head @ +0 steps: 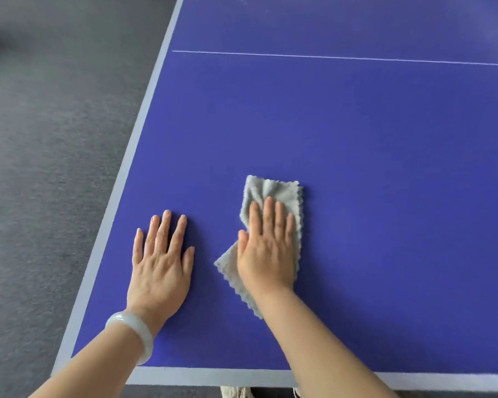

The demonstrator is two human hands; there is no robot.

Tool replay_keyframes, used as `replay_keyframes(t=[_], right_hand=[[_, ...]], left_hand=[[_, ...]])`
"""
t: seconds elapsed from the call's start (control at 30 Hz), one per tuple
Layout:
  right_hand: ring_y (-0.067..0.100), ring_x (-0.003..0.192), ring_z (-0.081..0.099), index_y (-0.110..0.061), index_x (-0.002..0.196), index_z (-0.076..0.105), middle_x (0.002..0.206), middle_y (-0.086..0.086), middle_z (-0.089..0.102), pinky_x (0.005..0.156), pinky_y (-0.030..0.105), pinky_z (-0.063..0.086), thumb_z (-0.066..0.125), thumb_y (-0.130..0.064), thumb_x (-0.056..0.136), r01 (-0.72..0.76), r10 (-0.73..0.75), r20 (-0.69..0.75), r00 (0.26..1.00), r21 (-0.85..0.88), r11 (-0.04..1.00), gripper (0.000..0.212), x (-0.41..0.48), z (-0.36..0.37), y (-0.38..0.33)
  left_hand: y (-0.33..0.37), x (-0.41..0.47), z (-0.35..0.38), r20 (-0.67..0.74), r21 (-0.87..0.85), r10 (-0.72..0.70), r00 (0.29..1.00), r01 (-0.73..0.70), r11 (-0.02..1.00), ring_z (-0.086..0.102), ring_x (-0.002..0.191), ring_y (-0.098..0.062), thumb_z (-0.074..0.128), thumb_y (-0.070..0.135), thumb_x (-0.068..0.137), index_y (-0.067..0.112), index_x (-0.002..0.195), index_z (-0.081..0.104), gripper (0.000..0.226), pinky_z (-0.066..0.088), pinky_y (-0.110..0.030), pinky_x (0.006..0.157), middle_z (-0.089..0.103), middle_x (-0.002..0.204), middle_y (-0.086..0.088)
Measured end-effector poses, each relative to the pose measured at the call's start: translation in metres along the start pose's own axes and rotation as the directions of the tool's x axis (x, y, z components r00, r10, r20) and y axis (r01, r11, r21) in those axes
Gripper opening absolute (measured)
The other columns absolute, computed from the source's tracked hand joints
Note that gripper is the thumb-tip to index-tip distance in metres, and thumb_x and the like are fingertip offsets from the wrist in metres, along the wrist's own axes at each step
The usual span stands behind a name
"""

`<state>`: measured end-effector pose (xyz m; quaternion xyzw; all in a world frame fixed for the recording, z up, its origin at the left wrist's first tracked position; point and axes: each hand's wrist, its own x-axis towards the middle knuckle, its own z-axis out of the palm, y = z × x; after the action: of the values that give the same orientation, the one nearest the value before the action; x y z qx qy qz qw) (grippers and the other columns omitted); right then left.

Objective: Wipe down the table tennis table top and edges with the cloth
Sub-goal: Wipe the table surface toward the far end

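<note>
Head view: the right hand (266, 248) lies flat with straight fingers on the grey cloth (273, 193), pressing it on the blue table tennis table (385, 168) near the corner. Just beside it, the left hand (160, 265), wearing a pale bangle (131, 331), rests spread on the bare top.

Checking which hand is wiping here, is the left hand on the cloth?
No, the left hand lies flat on the bare blue table top, while the grey cloth sits under the right hand.

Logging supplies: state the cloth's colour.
Light grey, with scalloped edges; the cloth shows in the head view.
</note>
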<state>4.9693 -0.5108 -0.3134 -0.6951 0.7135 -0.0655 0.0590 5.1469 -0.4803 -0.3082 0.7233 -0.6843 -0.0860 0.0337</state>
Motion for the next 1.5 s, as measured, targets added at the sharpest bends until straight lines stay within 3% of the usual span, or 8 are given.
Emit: replay_keyframes(t=[0.2,0.47,0.57,0.73,1.0,1.1,1.27,1.5], right_hand=[[0.018,0.153,0.015,-0.022,0.156,0.029,0.164,0.0,0.021,0.126,0.04,0.006,0.037,-0.038,0.103,0.612,-0.614,0.092,0.784,0.051,0.789,0.056,0.015,-0.018,0.085],[0.033,0.15,0.019,-0.009,0.153,0.032,0.162,0.017,0.024,0.122,0.051,0.01,0.042,-0.03,0.103,-0.492,0.494,-0.11,0.862,0.045,0.869,0.056,0.06,-0.046,0.193],[0.027,0.153,0.013,-0.017,0.156,0.028,0.165,0.008,0.019,0.125,0.046,0.003,0.033,-0.038,0.102,0.031,-0.03,-0.044,0.999,0.042,0.999,0.058,0.039,-0.023,0.112],[0.02,0.15,0.024,-0.022,0.153,0.037,0.161,0.001,0.03,0.125,0.04,0.011,0.033,-0.036,0.104,0.654,-0.662,0.083,0.745,0.104,0.749,0.051,0.067,-0.03,0.148],[0.026,0.152,0.014,-0.017,0.157,0.026,0.165,0.008,0.019,0.123,0.047,0.005,0.022,-0.036,0.107,-0.454,0.458,-0.085,0.885,0.065,0.889,0.054,0.232,-0.06,0.261],[0.02,0.153,0.011,-0.025,0.157,0.025,0.166,-0.001,0.016,0.124,0.043,0.0,0.023,-0.037,0.106,0.093,-0.091,-0.035,0.995,0.065,0.994,0.052,0.231,-0.036,0.169],[0.013,0.153,0.01,-0.023,0.158,0.019,0.165,-0.003,0.017,0.125,0.034,-0.003,0.03,-0.039,0.106,0.699,-0.706,0.126,0.697,0.101,0.708,0.056,0.248,-0.03,0.138],[0.025,0.153,0.01,-0.016,0.158,0.02,0.166,0.006,0.014,0.123,0.048,0.005,0.025,-0.039,0.106,-0.269,0.269,-0.005,0.963,-0.031,0.963,0.058,0.371,-0.057,0.261]], left_hand=[[0.003,0.007,-0.011,-0.044,-0.027,-0.002,0.999,0.001,1.0,0.029,0.143,-0.039,0.025,0.039,0.095,0.007,0.146,0.043,0.063,0.017,-0.052,0.12,0.035,0.153,-0.017],[0.069,0.054,-0.006,-0.108,-0.097,0.115,0.987,-0.125,0.987,0.029,0.144,-0.036,0.041,0.019,0.1,-0.005,0.141,0.045,0.048,0.02,-0.048,0.12,0.037,0.151,-0.021],[0.104,0.098,-0.001,-0.107,-0.135,0.112,0.988,-0.126,0.983,0.011,0.151,-0.027,0.038,0.017,0.103,0.0,0.15,0.03,0.051,0.003,-0.038,0.123,0.021,0.161,-0.014],[0.142,0.17,-0.004,-0.131,-0.12,0.083,0.988,-0.099,0.988,-0.001,0.152,-0.021,0.029,0.025,0.106,0.006,0.156,0.013,0.056,-0.003,-0.035,0.123,0.006,0.165,-0.008],[0.164,0.205,0.02,-0.074,-0.066,-0.032,0.997,0.027,0.997,-0.006,0.152,-0.016,0.018,0.036,0.103,0.012,0.157,0.005,0.06,-0.009,-0.035,0.122,-0.002,0.165,-0.001],[0.165,0.203,0.016,-0.072,-0.086,-0.028,0.997,0.021,0.996,-0.006,0.151,-0.013,0.021,0.035,0.103,0.014,0.158,0.006,0.06,-0.009,-0.032,0.122,0.0,0.165,0.001],[0.164,0.2,0.011,-0.079,-0.105,-0.021,0.997,0.012,0.994,-0.009,0.15,-0.008,0.022,0.031,0.104,0.017,0.158,0.003,0.059,-0.011,-0.029,0.121,-0.003,0.164,0.007],[0.168,0.204,0.012,-0.056,-0.061,-0.045,0.997,0.042,0.997,-0.013,0.15,-0.009,0.022,0.035,0.103,0.014,0.157,0.004,0.061,-0.012,-0.032,0.121,-0.005,0.164,0.003]])
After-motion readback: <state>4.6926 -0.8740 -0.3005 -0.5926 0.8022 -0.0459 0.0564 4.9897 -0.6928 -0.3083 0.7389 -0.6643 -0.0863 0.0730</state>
